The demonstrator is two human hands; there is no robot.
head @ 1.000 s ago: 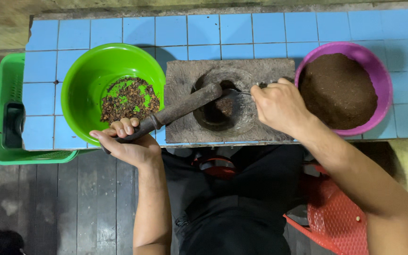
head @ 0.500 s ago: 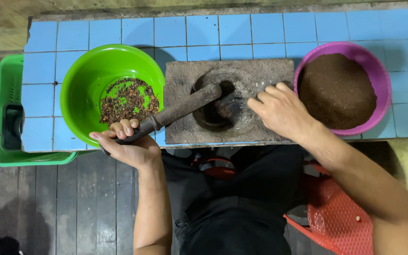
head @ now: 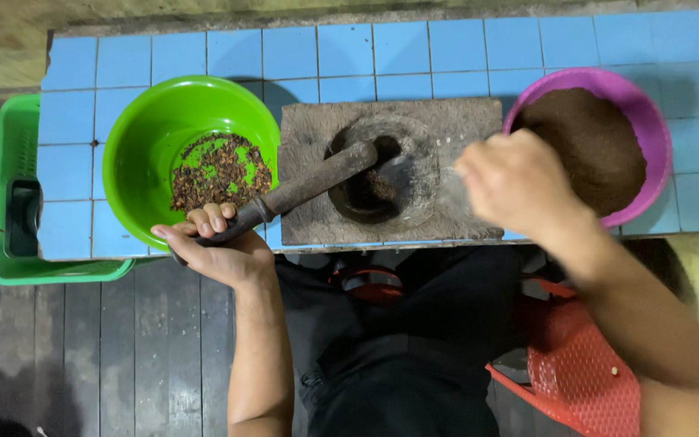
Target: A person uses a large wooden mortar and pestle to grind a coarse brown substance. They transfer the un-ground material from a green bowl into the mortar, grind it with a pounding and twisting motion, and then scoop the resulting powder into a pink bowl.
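Stone mortar (head: 390, 174) at table edge (head: 446, 241), right hand (head: 519, 182) perhaps above.

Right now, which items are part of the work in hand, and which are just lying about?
In use:
left hand gripping pestle
stone mortar
right hand, blurred, holding a spoon
green bowl of coarse bits
purple bowl of brown powder

Lying about:
green basket
red stool

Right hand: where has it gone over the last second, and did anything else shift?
The right hand moved from the stone mortar toward the purple bowl of brown powder; it is blurred, and whether it carries anything cannot be told. The left hand kept its grip on the pestle, whose tip stayed in the hollow. The green bowl did not move.
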